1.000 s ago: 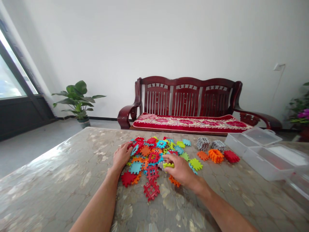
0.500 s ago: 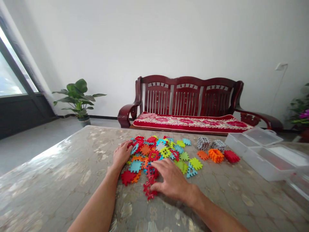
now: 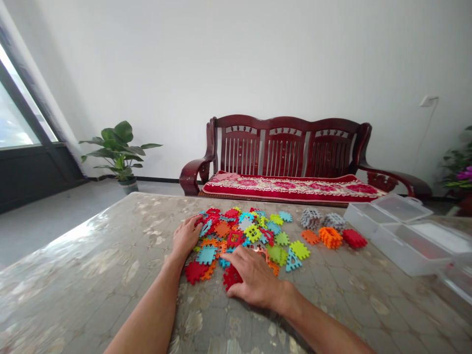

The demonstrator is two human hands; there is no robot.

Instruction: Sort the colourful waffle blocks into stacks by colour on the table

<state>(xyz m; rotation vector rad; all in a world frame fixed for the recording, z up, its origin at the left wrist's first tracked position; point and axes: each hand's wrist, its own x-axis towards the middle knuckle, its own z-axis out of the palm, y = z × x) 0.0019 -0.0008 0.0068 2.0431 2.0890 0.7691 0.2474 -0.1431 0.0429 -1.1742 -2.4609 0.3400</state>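
Red waffle block (image 3: 231, 277) is pinned flat on the table (image 3: 92, 275) under the right hand (image 3: 254, 280), fingers spread and pressing, not really gripping it. Left hand (image 3: 186, 237) lies open against the near-left edge of the loose block pile (image 3: 245, 231), holding nothing. Beyond the fingertips, small grey (image 3: 310, 218), orange (image 3: 330, 237) and red stacks (image 3: 354, 239) look sorted, so most is left; clear bins (image 3: 405, 231) sit further right.

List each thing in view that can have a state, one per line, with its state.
left hand: flat on the left edge of the loose tile pile
right hand: palm down, covering red tiles at the pile's near edge
loose tile pile: scattered, mixed colours
orange stack: stacked, apart from the pile
grey stacks: stacked
red stack: stacked
clear boxes: open, lids off
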